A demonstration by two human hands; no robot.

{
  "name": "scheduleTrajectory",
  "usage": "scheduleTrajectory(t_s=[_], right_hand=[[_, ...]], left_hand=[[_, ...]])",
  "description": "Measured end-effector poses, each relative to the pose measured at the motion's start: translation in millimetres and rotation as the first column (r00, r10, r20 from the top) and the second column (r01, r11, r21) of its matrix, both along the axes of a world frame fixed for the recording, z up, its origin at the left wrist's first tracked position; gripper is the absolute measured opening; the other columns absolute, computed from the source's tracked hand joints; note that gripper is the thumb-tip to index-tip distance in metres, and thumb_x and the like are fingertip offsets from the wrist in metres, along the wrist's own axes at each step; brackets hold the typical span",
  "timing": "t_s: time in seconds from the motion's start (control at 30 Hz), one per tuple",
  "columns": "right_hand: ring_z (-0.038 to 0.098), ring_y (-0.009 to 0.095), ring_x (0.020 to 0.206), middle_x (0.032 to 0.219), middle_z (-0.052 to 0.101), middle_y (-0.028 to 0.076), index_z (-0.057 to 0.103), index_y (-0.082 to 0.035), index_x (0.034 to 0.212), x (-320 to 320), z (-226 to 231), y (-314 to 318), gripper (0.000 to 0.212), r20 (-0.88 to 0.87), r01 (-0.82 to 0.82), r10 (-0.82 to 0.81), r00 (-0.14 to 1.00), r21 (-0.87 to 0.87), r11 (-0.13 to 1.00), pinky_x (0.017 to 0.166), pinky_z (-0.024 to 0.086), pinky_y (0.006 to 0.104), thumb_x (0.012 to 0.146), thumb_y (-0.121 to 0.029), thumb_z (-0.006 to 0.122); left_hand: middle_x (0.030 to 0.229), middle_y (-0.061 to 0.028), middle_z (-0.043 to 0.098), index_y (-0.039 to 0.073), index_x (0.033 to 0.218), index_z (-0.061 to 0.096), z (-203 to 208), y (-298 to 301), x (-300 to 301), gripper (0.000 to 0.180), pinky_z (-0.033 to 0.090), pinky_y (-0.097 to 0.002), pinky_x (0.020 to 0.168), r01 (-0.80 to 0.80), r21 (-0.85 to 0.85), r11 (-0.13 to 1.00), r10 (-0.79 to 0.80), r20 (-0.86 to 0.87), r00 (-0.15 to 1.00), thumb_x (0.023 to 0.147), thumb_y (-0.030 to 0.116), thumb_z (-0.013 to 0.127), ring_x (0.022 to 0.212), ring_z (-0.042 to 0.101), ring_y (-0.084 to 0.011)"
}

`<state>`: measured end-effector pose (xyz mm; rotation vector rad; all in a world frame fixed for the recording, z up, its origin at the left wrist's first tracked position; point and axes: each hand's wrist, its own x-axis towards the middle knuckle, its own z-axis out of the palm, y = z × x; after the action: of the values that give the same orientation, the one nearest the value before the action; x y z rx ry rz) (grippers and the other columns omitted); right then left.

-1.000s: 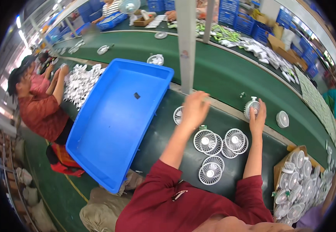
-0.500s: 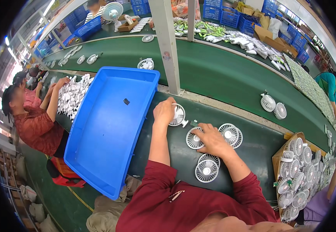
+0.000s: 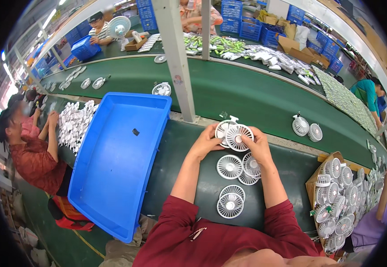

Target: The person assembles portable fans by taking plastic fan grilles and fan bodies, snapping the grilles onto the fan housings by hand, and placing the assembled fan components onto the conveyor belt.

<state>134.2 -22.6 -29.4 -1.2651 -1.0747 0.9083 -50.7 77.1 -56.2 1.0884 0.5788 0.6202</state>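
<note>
Nine o'clock of grip: blue plastic tray (image 3: 162,133); four: bare dark-green worktop (image 3: 296,171). Left hand (image 3: 205,143) holds white fan housing (image 3: 221,128); right hand (image 3: 260,145), white round grille (image 3: 236,136).

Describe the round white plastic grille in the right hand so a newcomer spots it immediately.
Find the big blue plastic tub; to its right is the dark green worktable. The right hand holds the round white slotted plastic grille, partly covering a white fan head in the left hand. Unlike the similar grilles lying nearer the person, it is held.
</note>
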Motion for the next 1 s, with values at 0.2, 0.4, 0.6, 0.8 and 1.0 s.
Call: scheduleTrajectory(t_s=[0.2,0.4,0.6,0.8,1.0], right_hand=[[0.052,0.031,0.114,0.119,0.056,0.016,0.057,-0.006,0.121,-11,1,3,0.042,0.583,0.139,-0.349,0.734,0.375,0.917,0.098,0.041,0.038,0.079,0.001,0.057],[0.044,0.037,0.12,0.132,0.045,0.018,0.052,-0.01,0.129,-29,0,0,0.053,0.722,0.047,-0.312,0.617,0.362,0.931,0.102,0.035,0.045,0.079,-0.02,0.066],[0.032,0.042,0.131,0.147,0.026,0.022,0.03,-0.013,0.145,-35,2,-6,0.09,0.719,-0.092,-0.126,0.684,0.256,0.962,0.107,0.028,0.0493,0.07,-0.038,0.075],[0.024,0.037,0.139,0.147,0.029,0.023,0.028,-0.003,0.143,-30,0,-5,0.091,0.611,-0.147,-0.087,0.787,0.322,0.935,0.111,0.024,0.0447,0.082,-0.066,0.052],[0.043,0.027,0.126,0.135,0.042,0.016,0.031,-0.003,0.14,-55,-5,-2,0.059,0.166,-0.112,0.067,0.984,0.281,0.953,0.106,0.032,0.0348,0.092,-0.035,0.043]], left_hand=[[0.117,-0.0102,0.056,0.009,0.124,0.042,-11,-11,15,0.037,0.053,-0.0357,0.083,0.029,-0.124,0.992,-0.017,0.1,0.995,0.095,0.028,0.056,0.102,0.059,-0.0196],[0.123,-0.0077,0.058,0.009,0.129,0.05,-10,-20,29,0.05,0.048,-0.0404,0.092,0.056,-0.305,0.951,0.035,0.285,0.958,0.1,0.046,0.033,0.11,0.057,-0.0221],[0.107,-0.0068,0.066,0.008,0.112,0.059,6,-30,37,0.038,0.053,-0.0361,0.083,-0.051,-0.51,0.858,0.264,0.354,0.897,0.097,0.037,0.041,0.095,0.065,-0.0218],[0.131,-0.0097,0.047,0.003,0.132,0.038,34,-65,52,0.043,0.042,-0.0345,0.096,-0.334,-0.273,0.902,0.421,0.386,0.821,0.101,0.031,0.037,0.117,0.049,-0.0209],[0.134,-0.014,0.041,-0.001,0.13,0.04,11,-67,53,0.037,0.027,-0.0363,0.108,-0.653,0.44,0.616,0.612,0.255,0.749,0.102,0.022,0.029,0.127,0.038,-0.025]])
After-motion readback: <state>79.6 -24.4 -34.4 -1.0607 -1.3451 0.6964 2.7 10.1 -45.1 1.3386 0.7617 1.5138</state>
